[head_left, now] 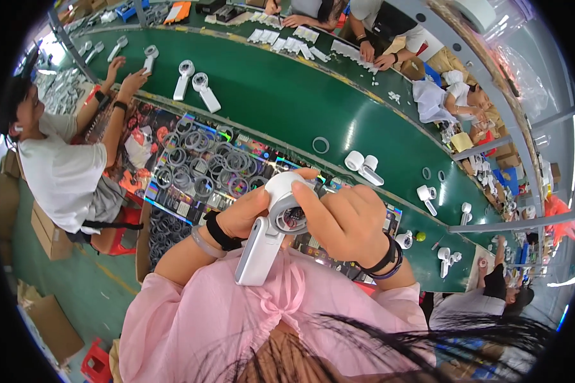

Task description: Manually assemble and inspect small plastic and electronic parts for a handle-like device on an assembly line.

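Close to my chest I hold a white handheld fan (257, 254), its handle slanting down to the left and its round head tilted up between my hands. My left hand (244, 216) is closed around the left side of the head, above the handle. The fingers of my right hand (346, 220) are closed at the head's right side, with the index finger along a grey ring (292, 216) on its face. Part of the head is hidden by my fingers. Just beyond my hands, many loose grey rings (204, 167) lie spread on a patterned mat.
A green conveyor belt (268, 96) runs across ahead, carrying white fans (206, 94) and a single ring (321, 145). A box of more rings (166, 239) stands by my left elbow. A co-worker (67, 166) sits at the left, reaching to the belt; others work across it.
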`<state>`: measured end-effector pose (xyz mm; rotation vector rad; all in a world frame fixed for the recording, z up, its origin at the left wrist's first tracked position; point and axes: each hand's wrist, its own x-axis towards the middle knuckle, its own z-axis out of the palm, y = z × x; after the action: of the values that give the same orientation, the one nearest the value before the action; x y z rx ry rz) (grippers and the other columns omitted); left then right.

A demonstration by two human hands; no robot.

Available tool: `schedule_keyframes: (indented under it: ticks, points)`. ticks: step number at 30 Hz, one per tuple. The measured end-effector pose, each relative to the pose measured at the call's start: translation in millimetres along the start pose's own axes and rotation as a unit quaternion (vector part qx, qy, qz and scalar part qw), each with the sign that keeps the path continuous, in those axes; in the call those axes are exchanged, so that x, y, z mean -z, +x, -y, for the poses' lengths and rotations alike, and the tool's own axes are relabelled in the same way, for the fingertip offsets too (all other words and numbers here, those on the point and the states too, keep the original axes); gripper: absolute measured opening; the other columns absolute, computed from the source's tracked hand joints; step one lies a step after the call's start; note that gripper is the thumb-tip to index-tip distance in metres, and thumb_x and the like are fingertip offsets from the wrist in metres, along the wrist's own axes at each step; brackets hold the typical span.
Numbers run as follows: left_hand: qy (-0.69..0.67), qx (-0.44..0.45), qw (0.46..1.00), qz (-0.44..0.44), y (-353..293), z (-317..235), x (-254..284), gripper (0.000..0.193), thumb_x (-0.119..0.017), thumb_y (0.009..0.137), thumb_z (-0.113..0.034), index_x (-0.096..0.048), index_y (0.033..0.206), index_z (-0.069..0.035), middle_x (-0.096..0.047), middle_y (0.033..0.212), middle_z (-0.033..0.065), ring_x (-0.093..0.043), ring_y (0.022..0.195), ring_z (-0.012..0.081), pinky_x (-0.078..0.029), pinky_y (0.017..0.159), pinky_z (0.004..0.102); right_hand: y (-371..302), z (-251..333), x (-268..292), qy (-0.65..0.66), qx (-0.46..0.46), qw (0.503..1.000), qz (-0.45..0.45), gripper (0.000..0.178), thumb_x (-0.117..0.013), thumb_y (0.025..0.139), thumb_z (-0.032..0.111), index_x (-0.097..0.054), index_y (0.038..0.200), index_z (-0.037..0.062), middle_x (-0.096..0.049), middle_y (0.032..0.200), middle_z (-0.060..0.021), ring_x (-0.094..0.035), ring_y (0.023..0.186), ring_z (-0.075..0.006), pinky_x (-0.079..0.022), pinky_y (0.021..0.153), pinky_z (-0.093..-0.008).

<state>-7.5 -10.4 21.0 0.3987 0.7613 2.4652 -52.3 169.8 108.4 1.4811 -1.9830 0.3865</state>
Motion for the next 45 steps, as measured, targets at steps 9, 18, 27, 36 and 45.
schedule_keyframes:
  ticks: [9, 18, 27, 36, 45]
  points:
    - [-0.083, 0.008, 0.994, -0.071, 4, -5, -14, 0.076, -0.041, 0.093, -0.056, -0.02, 0.148, -0.007, -0.059, 0.104, 0.0158, -0.06, 0.063, 0.0218, -0.052, 0.053, 0.033, 1, 2, 7, -0.01, 0.0, 0.999, -0.03, 0.042, -0.065, 0.064, 0.009, -0.067, 0.105, 0.0019, -0.039, 0.059, 0.0027, -0.04, 0.049, -0.0112, -0.027, 0.046, -0.0282]
    - [-0.127, -0.009, 0.99, -0.055, 9, -1, -13, 0.066, -0.035, 0.098, -0.05, -0.023, 0.147, -0.008, -0.06, 0.103, 0.0152, -0.057, 0.057, 0.0206, -0.05, 0.052, 0.0342, -2, -1, 0, 0.005, -0.002, 0.999, -0.053, 0.041, -0.068, 0.069, 0.021, -0.067, 0.106, 0.0018, -0.04, 0.059, 0.0026, -0.04, 0.049, -0.0115, -0.028, 0.047, -0.0285]
    - [-0.056, -0.021, 0.994, -0.086, 5, 0, -18, 0.077, -0.039, 0.092, -0.058, -0.023, 0.148, -0.007, -0.059, 0.106, 0.0163, -0.06, 0.074, 0.0191, -0.05, 0.06, 0.0304, -1, 1, 6, 0.003, 0.04, 0.996, -0.076, 0.044, -0.072, 0.074, 0.033, -0.067, 0.105, 0.0031, -0.042, 0.059, 0.0046, -0.038, 0.049, -0.0098, -0.026, 0.046, -0.0268]
    - [-0.097, -0.005, 0.993, -0.071, 5, -2, -19, 0.077, -0.039, 0.092, -0.059, -0.023, 0.148, -0.008, -0.059, 0.103, 0.0163, -0.057, 0.067, 0.0196, -0.049, 0.058, 0.0322, -1, 3, 4, 0.032, 0.025, 0.996, -0.076, 0.043, -0.064, 0.073, 0.024, -0.066, 0.109, 0.0009, -0.039, 0.062, 0.0022, -0.04, 0.052, -0.0109, -0.027, 0.048, -0.0279]
    - [-0.113, 0.001, 0.993, -0.028, 2, 0, -15, 0.075, -0.039, 0.094, -0.057, -0.019, 0.148, -0.009, -0.058, 0.094, 0.0152, -0.054, 0.056, 0.0212, -0.045, 0.049, 0.0347, -6, -2, -4, 0.043, -0.013, 0.996, -0.083, 0.042, -0.066, 0.074, 0.027, -0.065, 0.107, 0.0007, -0.041, 0.062, 0.002, -0.042, 0.052, -0.0121, -0.03, 0.049, -0.0287]
